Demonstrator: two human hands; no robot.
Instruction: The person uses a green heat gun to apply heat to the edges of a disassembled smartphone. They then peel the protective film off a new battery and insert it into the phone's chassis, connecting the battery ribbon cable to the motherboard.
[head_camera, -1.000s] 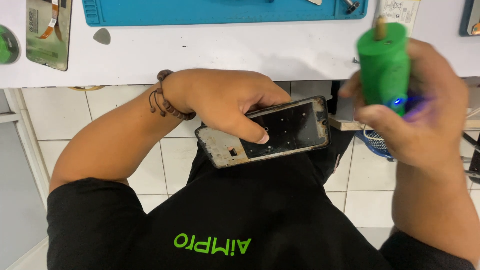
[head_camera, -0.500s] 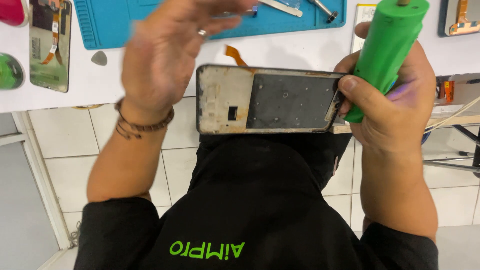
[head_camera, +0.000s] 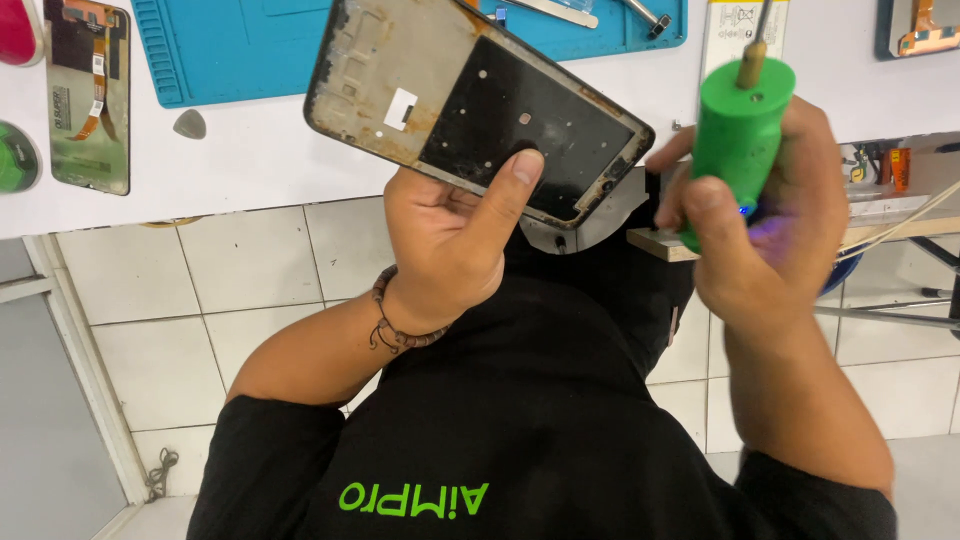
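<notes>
Above the white tabletop (head_camera: 260, 170) and its blue mat (head_camera: 240, 45), the left hand (head_camera: 450, 250) has its grip clenched on a tilted phone frame (head_camera: 470, 100), thumb pressed on its dark panel, while just beside it the right hand (head_camera: 770, 230) grasps a green tool (head_camera: 738, 130).

A blue mat (head_camera: 240, 45) and grey pick (head_camera: 189, 124) lie on the white table (head_camera: 270, 170).

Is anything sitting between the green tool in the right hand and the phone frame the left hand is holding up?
Nothing visible. The left hand grips the phone frame with its thumb on the dark panel; the right hand holds the green tool just beside the frame's right end, with only open air between.
</notes>
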